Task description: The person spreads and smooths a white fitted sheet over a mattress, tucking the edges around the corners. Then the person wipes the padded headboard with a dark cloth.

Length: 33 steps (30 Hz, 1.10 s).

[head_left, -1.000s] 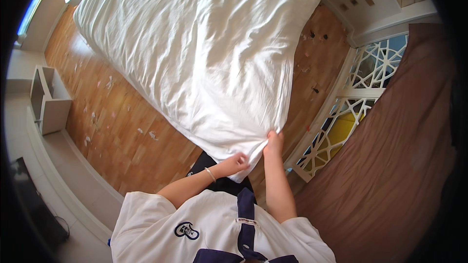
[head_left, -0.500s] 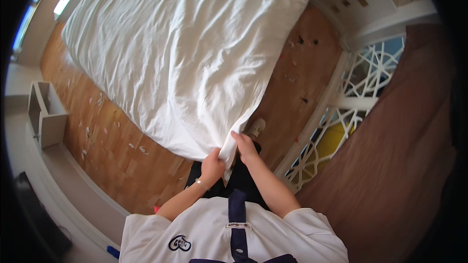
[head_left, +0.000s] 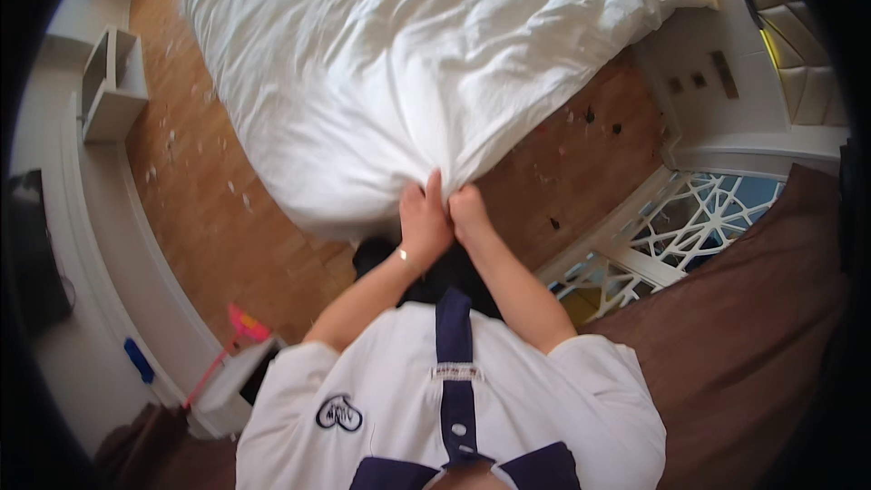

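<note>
A wrinkled white duvet (head_left: pixel 381 63) is spread over the bed, and its near corner is bunched up in front of my body. My left hand (head_left: pixel 425 225) is closed on the gathered corner, thumb pointing up along the cloth. Right beside it, my right hand (head_left: pixel 468 211) grips the same corner with curled fingers. Creases fan out from both hands across the duvet. The near left edge of the cloth is smeared by motion. What lies inside the fists is hidden.
Scraps litter the wooden floor (head_left: pixel 195 191) on both sides of the bed. A white box-like shelf (head_left: pixel 127 82) is on the left wall, above a low ledge. To the right are a white lattice screen (head_left: pixel 712 218) and a brown curtain (head_left: pixel 726 345). A pink-red object (head_left: pixel 247 322) stands lower left.
Both hands have come up and closer together, still holding the duvet corner. The cloth is pulled into a tighter bunch. My view has shifted, showing a pillow at the far right.
</note>
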{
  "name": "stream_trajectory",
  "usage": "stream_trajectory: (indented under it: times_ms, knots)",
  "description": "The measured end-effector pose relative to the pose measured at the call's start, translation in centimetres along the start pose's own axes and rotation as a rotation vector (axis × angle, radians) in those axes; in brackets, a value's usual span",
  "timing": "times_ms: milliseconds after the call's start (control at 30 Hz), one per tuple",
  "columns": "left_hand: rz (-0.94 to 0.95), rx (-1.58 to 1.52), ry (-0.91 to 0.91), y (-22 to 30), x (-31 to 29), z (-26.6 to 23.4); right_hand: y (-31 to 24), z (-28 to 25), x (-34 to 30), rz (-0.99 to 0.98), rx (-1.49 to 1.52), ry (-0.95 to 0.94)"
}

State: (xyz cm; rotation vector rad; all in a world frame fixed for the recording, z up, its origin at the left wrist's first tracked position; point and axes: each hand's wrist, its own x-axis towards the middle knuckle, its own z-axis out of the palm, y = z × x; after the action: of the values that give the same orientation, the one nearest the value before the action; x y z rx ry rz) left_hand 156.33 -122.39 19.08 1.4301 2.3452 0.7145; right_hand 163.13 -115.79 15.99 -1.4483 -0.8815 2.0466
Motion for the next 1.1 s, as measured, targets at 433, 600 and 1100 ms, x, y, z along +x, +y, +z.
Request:
stream_trajectory:
  times_ms: [433, 600, 1100]
  knots:
    - [0.205, -0.05, -0.261, 0.9, 1.4, -2.6, -4.6, -8.5, 9.4, 0.263, 0.472, 0.092]
    - [0.337, -0.043, 0.062, 8.5, 8.8, 1.1, -10.1, -10.0, 7.0, -0.123, -0.269, 0.084]
    - [0.199, -0.208, -0.673, 11.8, 19.1, 4.7, -14.6, -19.8, 21.5, 0.239, 0.64, 0.169]
